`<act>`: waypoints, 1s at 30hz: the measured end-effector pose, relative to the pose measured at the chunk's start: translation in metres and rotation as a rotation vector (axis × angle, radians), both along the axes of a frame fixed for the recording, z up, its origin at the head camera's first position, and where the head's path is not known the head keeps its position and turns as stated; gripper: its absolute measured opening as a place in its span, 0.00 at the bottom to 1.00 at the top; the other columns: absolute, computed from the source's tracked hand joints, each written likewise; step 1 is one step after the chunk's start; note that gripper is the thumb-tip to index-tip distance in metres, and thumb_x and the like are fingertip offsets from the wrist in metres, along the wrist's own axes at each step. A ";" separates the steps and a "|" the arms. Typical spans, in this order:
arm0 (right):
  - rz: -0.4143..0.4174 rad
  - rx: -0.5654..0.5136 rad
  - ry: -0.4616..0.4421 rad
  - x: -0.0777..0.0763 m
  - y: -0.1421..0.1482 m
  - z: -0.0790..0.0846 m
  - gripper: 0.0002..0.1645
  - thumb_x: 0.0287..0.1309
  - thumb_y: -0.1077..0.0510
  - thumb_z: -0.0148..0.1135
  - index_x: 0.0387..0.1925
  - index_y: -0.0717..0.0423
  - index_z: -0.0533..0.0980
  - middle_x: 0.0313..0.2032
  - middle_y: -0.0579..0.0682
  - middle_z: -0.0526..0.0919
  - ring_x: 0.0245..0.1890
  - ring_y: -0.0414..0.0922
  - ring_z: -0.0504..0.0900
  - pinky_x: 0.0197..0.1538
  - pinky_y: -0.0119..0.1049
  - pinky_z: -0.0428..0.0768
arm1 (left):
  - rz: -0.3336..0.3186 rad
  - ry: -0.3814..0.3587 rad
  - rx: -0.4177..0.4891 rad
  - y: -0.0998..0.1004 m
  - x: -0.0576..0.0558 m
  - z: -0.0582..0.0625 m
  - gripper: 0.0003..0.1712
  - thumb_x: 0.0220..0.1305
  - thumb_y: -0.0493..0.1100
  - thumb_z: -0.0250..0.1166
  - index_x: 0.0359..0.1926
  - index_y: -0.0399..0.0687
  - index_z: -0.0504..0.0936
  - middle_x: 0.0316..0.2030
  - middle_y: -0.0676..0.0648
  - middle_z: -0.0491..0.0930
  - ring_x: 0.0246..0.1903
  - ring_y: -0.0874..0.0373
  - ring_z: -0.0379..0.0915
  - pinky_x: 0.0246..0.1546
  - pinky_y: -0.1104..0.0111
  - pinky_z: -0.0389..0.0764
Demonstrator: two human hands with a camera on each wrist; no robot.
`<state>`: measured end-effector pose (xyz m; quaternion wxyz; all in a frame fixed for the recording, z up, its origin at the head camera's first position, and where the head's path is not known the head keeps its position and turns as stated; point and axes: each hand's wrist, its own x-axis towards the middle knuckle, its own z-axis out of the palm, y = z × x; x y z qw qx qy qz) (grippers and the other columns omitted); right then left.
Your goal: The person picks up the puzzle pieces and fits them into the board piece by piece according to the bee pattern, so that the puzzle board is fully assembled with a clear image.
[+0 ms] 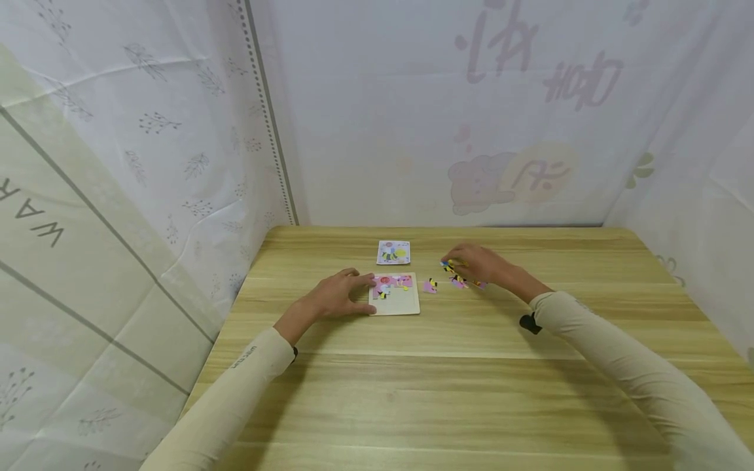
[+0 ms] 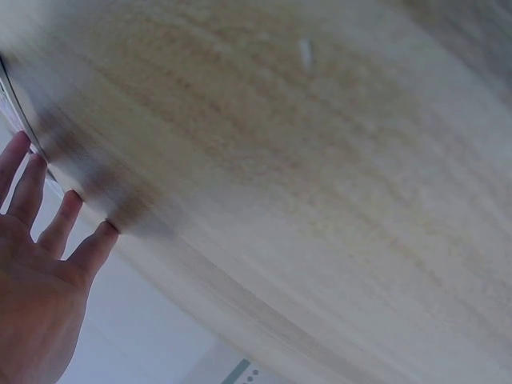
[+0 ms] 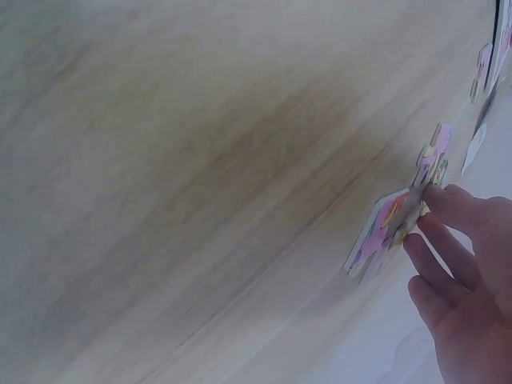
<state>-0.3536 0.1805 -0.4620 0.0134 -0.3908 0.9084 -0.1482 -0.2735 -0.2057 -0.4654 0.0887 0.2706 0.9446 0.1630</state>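
A pale jigsaw board (image 1: 400, 305) lies on the table, its upper part filled with pink puzzle pieces bearing a bee picture. My left hand (image 1: 338, 294) touches the board's left edge, thumb at the lower left corner and the other fingers spread fairly straight above it. To the right, my right hand (image 1: 480, 263) pinches a yellow, black and blue puzzle piece (image 1: 449, 267) at its fingertips. Loose pink pieces lie under and near it, among them one piece (image 1: 459, 282) just below the hand. Another loose piece (image 1: 430, 286) sits between board and hand.
Behind the board lies a small picture card (image 1: 393, 260) showing a bee. The wooden table (image 1: 389, 392) ends at the back against a hanging printed cloth (image 1: 377, 131), with more cloth at the left and right.
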 end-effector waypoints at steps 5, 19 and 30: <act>-0.016 0.026 0.020 0.002 -0.004 -0.001 0.19 0.70 0.66 0.64 0.60 0.61 0.82 0.55 0.61 0.81 0.51 0.56 0.82 0.50 0.51 0.83 | 0.001 0.003 -0.007 0.000 0.000 0.000 0.43 0.61 0.71 0.70 0.73 0.60 0.75 0.74 0.47 0.69 0.73 0.43 0.63 0.67 0.41 0.69; 0.041 -0.037 0.053 0.011 -0.011 0.005 0.20 0.70 0.62 0.66 0.61 0.62 0.81 0.52 0.62 0.82 0.49 0.55 0.81 0.45 0.50 0.83 | -0.003 0.008 0.006 -0.002 -0.001 0.001 0.44 0.61 0.71 0.70 0.73 0.59 0.75 0.73 0.44 0.69 0.71 0.42 0.64 0.65 0.40 0.71; 0.060 -0.050 0.077 0.025 -0.029 0.006 0.19 0.67 0.61 0.69 0.58 0.61 0.83 0.49 0.60 0.83 0.43 0.51 0.82 0.43 0.46 0.83 | -0.009 0.016 0.008 -0.001 -0.002 -0.001 0.43 0.61 0.71 0.69 0.72 0.59 0.76 0.72 0.41 0.70 0.70 0.41 0.65 0.65 0.40 0.71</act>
